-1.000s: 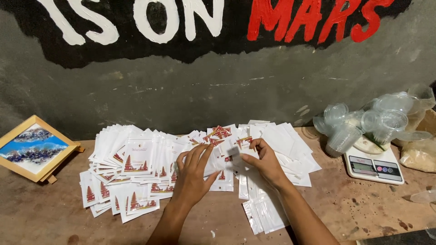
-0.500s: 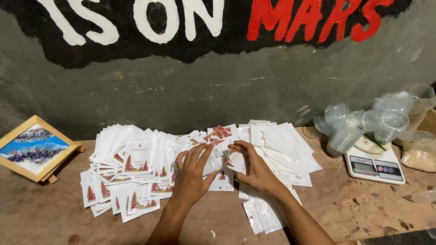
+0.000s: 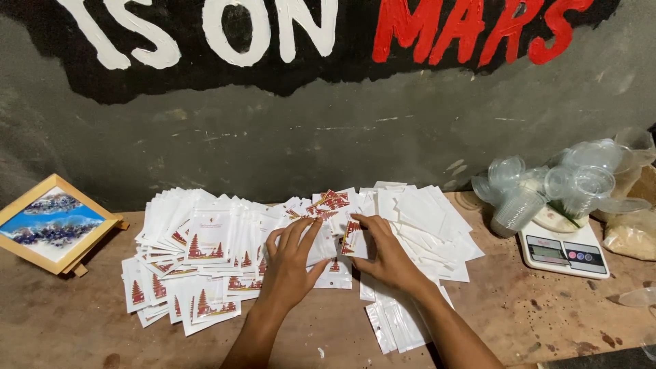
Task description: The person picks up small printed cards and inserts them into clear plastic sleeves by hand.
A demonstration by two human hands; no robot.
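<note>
At the middle of the wooden table [image 3: 82, 321], the right hand [image 3: 389, 256] pinches one small pouch [image 3: 353, 238] at its edge; the left hand [image 3: 292, 263] lies beside it, fingers spread flat on the pile. Left of that pouch, printed pouches [image 3: 198, 253] lie face up, seemingly sorted; right of it, white pouches [image 3: 424, 219] lie blank side up, likely left. Further right, a scale [image 3: 564, 254] with plastic cups [image 3: 547, 188].

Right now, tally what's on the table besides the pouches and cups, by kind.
Framed pictures: 1
Digital scales: 1
Hands at the pouches: 2, left hand and right hand
Total: 4
</note>
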